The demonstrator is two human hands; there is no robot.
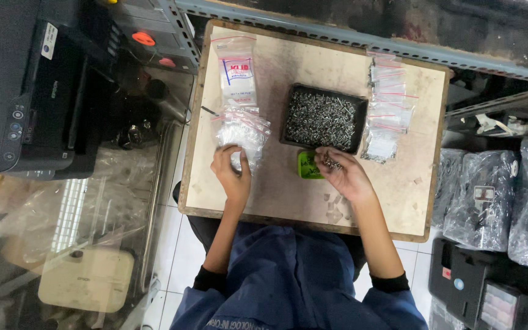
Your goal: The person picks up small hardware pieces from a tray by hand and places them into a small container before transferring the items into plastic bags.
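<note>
The right hand hides part of the green container; its screws are too small to count.

A heap of small clear zip bags with red seal lines lies on the left part of a pale wooden board; the left hand rests on its near edge, fingers curled around one bag. The right hand, palm up, cups a few small silvery screws just beside a small green tray, partly hidden by the fingers.
</note>
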